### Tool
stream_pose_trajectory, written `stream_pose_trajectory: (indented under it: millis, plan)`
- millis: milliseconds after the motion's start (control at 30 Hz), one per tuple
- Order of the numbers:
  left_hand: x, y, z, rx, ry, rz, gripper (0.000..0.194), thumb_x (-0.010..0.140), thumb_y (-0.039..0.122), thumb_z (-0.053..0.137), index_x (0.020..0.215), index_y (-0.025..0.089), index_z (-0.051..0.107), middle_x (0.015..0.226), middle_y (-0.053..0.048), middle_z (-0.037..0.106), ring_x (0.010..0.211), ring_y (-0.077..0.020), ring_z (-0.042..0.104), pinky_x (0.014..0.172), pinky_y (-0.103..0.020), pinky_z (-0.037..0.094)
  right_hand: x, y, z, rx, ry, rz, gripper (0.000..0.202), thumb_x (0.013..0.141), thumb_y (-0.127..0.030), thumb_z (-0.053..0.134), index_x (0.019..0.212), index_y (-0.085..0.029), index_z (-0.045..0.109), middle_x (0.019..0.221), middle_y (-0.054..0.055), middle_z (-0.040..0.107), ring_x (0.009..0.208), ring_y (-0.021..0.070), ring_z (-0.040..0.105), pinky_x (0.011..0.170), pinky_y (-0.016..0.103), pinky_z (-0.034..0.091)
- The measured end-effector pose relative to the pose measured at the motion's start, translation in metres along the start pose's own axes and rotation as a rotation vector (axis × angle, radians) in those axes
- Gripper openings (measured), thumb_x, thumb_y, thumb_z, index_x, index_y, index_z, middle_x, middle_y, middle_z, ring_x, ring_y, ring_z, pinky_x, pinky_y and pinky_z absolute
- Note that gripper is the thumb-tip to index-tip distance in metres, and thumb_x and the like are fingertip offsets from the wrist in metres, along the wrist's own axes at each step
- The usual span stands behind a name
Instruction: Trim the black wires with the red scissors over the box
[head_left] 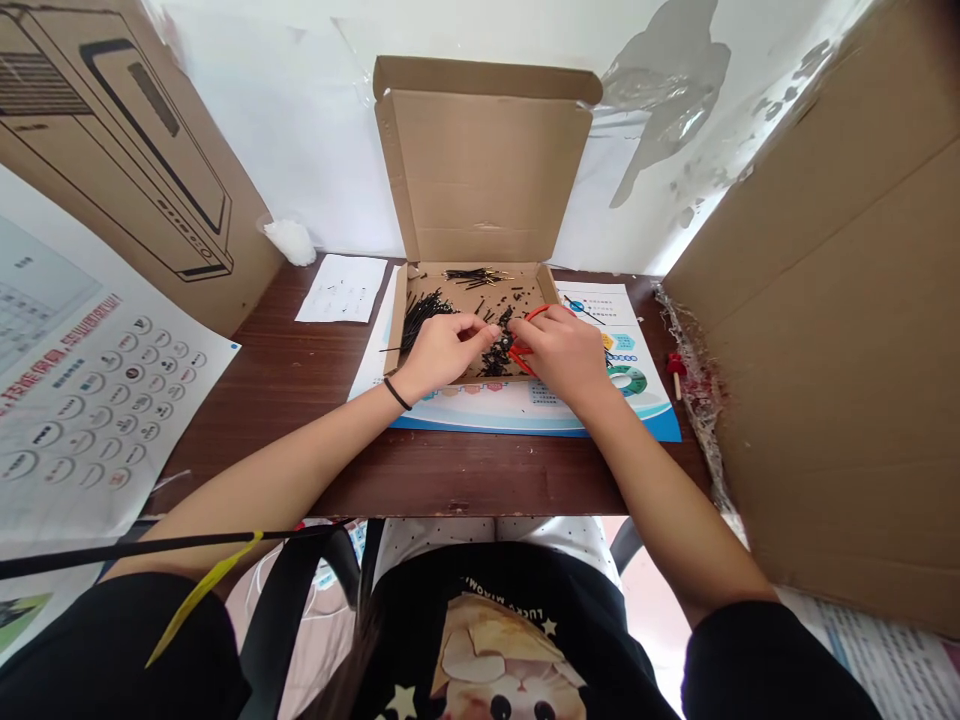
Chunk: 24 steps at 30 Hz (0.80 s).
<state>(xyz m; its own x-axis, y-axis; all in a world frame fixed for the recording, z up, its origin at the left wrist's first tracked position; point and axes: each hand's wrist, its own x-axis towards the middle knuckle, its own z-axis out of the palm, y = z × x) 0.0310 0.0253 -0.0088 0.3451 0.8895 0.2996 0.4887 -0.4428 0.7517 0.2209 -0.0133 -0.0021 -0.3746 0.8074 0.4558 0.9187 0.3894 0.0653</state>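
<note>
My right hand (566,350) is closed around the red handles of a pair of scissors (519,358), over the front right part of a shallow cardboard box (480,215). Close by on the left, my left hand (444,348) pinches thumb and forefinger together. What it holds at its fingertips is too small to make out. Beneath both hands, short black pieces (495,360) lie scattered in the box. A bundle of long thin black wires (424,315) rests at its left side, and a smaller bunch with gold-coloured ends (476,276) lies at the back.
Under the box is a printed poster (637,400) on the dark wooden table (465,480). A white paper slip (341,288) lies to the left, with a clear bag of white material (291,242) behind it. Cardboard (825,330) walls in the right side. A small red object (675,370) lies nearby.
</note>
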Motion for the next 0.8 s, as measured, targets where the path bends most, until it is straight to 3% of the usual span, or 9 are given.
stream_pose_trajectory:
  millis: [233,333,433,500,533,600,700,800]
  plan:
    - [0.011,-0.013,-0.012,0.111,0.070,-0.074,0.030,0.090,0.035,0.056,0.066,0.019,0.060,0.058,-0.001,0.056,0.054,-0.0135,0.047,0.058,-0.030,0.039,-0.003,0.024,-0.008,-0.104,0.022,0.229,0.025,0.089,-0.011,0.048,0.095,-0.021,0.070,0.085,0.008,0.073,0.089,0.0245,0.056,0.059,0.033,0.024]
    - [0.008,-0.012,-0.008,0.213,-0.026,0.065,0.021,0.092,0.023,0.049,0.093,0.016,0.069,0.084,-0.006,0.070,0.079,-0.0178,0.061,0.079,-0.034,0.048,-0.002,0.023,-0.006,-0.090,0.032,0.251,0.023,0.087,-0.012,0.049,0.093,-0.022,0.069,0.084,0.006,0.072,0.089,0.0239,0.056,0.057,0.032,0.022]
    - [0.004,-0.008,-0.006,0.353,-0.160,0.226,0.040,0.089,0.016,0.052,0.128,0.014,0.058,0.118,-0.012,0.067,0.110,-0.0239,0.058,0.100,-0.042,0.044,-0.002,0.019,-0.003,-0.075,0.053,0.226,0.024,0.087,-0.014,0.048,0.094,-0.022,0.069,0.084,0.006,0.072,0.089,0.0232,0.057,0.056,0.032,0.020]
    - [0.005,-0.007,-0.011,0.491,-0.156,0.242,0.032,0.089,0.027,0.058,0.117,0.012,0.064,0.116,-0.014,0.065,0.112,-0.0292,0.053,0.101,-0.048,0.043,-0.001,0.018,-0.003,-0.069,0.067,0.232,0.025,0.086,-0.015,0.047,0.097,-0.022,0.070,0.084,0.007,0.071,0.089,0.0231,0.057,0.056,0.031,0.019]
    - [0.006,-0.007,-0.015,0.555,-0.121,0.226,0.027,0.090,0.035,0.058,0.100,0.013,0.069,0.109,-0.014,0.065,0.110,-0.0308,0.053,0.099,-0.049,0.043,-0.002,0.018,-0.003,-0.067,0.072,0.238,0.026,0.086,-0.015,0.047,0.098,-0.022,0.070,0.083,0.007,0.071,0.089,0.0232,0.057,0.055,0.031,0.018]
    - [0.010,-0.006,-0.025,0.643,-0.100,0.235,0.031,0.094,0.036,0.050,0.081,0.014,0.068,0.103,-0.013,0.063,0.106,-0.0307,0.052,0.096,-0.048,0.043,-0.002,0.019,-0.004,-0.061,0.073,0.244,0.027,0.086,-0.015,0.048,0.099,-0.022,0.070,0.083,0.007,0.071,0.089,0.0234,0.058,0.055,0.031,0.018]
    - [0.013,-0.003,-0.037,0.711,-0.035,0.232,0.028,0.093,0.020,0.042,0.102,0.011,0.066,0.113,-0.016,0.059,0.109,-0.0319,0.050,0.094,-0.048,0.043,-0.003,0.018,-0.006,-0.037,0.061,0.233,0.026,0.086,-0.016,0.048,0.098,-0.022,0.070,0.086,0.007,0.072,0.089,0.0235,0.059,0.055,0.031,0.019]
    - [0.010,0.001,-0.035,0.696,-0.064,0.227,0.027,0.090,0.020,0.046,0.107,0.011,0.065,0.112,-0.016,0.059,0.109,-0.0321,0.049,0.094,-0.048,0.042,-0.004,0.014,-0.009,-0.006,0.046,0.227,0.026,0.085,-0.016,0.049,0.100,-0.022,0.070,0.088,0.008,0.071,0.088,0.0232,0.058,0.056,0.031,0.021]
